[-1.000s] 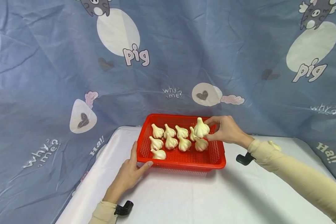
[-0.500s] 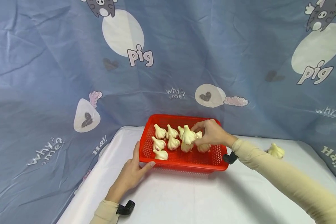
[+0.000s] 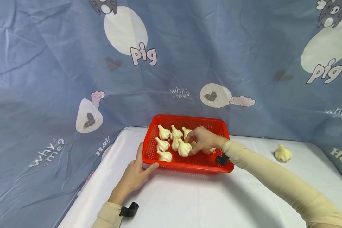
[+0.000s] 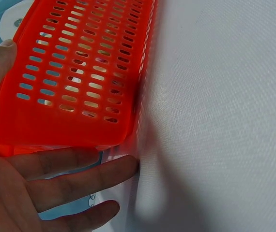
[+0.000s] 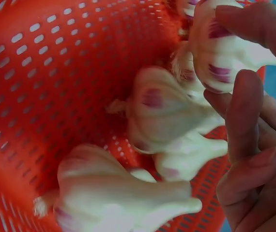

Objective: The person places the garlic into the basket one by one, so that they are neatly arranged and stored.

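A red perforated plastic basket (image 3: 185, 167) on the table holds several whitish garlic bulbs with purple patches, lying in rows. In the right wrist view, my right hand (image 3: 204, 139) pinches one garlic bulb (image 3: 184, 148) between thumb and fingers. That bulb is inside the basket, above or among the others; contact with them is unclear. Other bulbs (image 5: 162, 108) lie below it, some partly hidden by my hand. My left hand (image 3: 132, 177) rests at the basket's near-left corner, thumb on the rim. Its other fingers (image 4: 82, 183) extend nearly straight beside the corner.
A single garlic bulb (image 3: 283, 153) lies on the white-covered table (image 3: 188, 202), right of the basket. Blue printed cloth (image 3: 171, 57) hangs behind the table and at its sides. Black wrist mounts (image 3: 129, 209) sit on both forearms.
My right hand has carried its garlic bulb leftward and down into the basket. The bulb on the right has come fully into sight. My left hand has stayed at the corner.
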`<state>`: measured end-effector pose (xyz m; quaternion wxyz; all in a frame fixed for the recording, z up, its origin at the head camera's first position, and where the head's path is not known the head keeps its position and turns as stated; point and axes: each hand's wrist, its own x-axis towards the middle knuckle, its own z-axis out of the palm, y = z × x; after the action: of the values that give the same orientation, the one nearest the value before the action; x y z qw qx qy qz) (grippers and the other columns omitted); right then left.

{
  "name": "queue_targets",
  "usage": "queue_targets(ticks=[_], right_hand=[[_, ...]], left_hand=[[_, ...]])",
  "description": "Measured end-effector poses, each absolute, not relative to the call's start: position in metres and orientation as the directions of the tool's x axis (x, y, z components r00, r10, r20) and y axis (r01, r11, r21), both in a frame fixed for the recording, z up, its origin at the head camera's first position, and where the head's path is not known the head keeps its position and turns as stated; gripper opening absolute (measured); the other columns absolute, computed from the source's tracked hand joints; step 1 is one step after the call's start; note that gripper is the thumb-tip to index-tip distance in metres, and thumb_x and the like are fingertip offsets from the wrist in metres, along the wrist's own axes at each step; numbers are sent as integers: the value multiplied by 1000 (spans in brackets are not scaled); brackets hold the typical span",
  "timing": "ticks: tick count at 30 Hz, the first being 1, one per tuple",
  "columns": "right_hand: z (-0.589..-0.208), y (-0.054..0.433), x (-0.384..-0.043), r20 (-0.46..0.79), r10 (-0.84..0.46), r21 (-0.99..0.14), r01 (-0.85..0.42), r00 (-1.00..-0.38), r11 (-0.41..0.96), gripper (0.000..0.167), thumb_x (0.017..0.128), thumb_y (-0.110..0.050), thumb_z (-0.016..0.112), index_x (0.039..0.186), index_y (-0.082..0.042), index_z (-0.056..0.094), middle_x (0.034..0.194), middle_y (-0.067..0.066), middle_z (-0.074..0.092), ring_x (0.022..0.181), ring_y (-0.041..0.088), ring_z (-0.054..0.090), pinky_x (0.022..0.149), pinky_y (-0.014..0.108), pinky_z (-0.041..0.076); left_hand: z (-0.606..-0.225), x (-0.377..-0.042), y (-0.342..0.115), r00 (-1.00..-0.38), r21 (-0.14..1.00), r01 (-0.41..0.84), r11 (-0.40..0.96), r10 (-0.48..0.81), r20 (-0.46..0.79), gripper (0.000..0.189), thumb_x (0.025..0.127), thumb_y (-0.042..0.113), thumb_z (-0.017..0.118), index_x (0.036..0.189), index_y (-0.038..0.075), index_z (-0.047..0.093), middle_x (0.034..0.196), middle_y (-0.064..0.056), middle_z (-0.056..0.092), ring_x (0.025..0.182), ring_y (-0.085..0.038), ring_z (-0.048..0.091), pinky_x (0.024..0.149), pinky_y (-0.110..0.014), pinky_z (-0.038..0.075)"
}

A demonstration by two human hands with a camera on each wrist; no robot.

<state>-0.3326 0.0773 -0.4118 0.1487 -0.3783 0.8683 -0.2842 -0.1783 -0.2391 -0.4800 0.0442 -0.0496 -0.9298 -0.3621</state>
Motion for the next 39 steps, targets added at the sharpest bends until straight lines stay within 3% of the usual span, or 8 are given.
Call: queue_targets(ticks=[4, 9, 18, 25, 31, 39], right_hand=[[-419, 72, -333, -80, -760, -591, -584, -645, 557, 44, 68, -22, 100, 107, -13, 81, 95, -6, 79, 86, 18, 67, 80, 24, 52], [-429, 63, -332, -113, -781, -625, -567, -614, 536, 44, 69, -17, 100, 107, -8, 79, 92, -2, 78, 82, 11, 70, 78, 23, 56], [-439, 55, -330, -146, -794, -606, -581, -590, 543, 47, 68, -17, 102, 107, -9, 77, 95, -1, 80, 86, 15, 70, 83, 24, 54], [-440, 53, -328, -149, -793, -590, -590, -591, 551, 48, 68, -17, 102, 108, -10, 77, 98, -2, 79, 84, 12, 65, 84, 24, 52], [-441, 52, -328, -167, -785, -575, -588, -597, 569, 48, 68, -19, 102, 108, -11, 77, 92, -4, 75, 76, 5, 57, 78, 22, 50], [-439, 51, -330, -184, -786, -571, -587, -590, 574, 50, 70, -22, 101, 112, -11, 77, 95, -5, 76, 84, 12, 66, 81, 23, 52]], left_hand=[[-479, -179, -238, -991, 669, 121, 733, 56, 118, 112, 95, 65, 70, 172, 18, 3, 97, -17, 76, 96, -27, 73, 97, -55, 54], [-479, -178, -238, -992, 668, 113, 736, 50, 113, 112, 95, 65, 69, 172, 18, 3, 99, -19, 76, 96, -28, 73, 97, -57, 54], [-479, -178, -237, -991, 674, 122, 729, 52, 123, 113, 94, 64, 71, 171, 13, 7, 115, -24, 75, 107, -34, 74, 102, -58, 54], [-480, -178, -238, -992, 673, 115, 731, 48, 118, 113, 94, 63, 72, 172, 14, 6, 109, -23, 76, 103, -33, 74, 100, -57, 54], [-481, -177, -238, -993, 681, 108, 724, 47, 108, 113, 94, 64, 72, 172, 17, 4, 107, -21, 76, 100, -30, 74, 100, -56, 54], [-480, -178, -238, -992, 677, 113, 727, 49, 112, 114, 94, 65, 71, 172, 16, 4, 101, -19, 76, 98, -29, 74, 99, -56, 54]])
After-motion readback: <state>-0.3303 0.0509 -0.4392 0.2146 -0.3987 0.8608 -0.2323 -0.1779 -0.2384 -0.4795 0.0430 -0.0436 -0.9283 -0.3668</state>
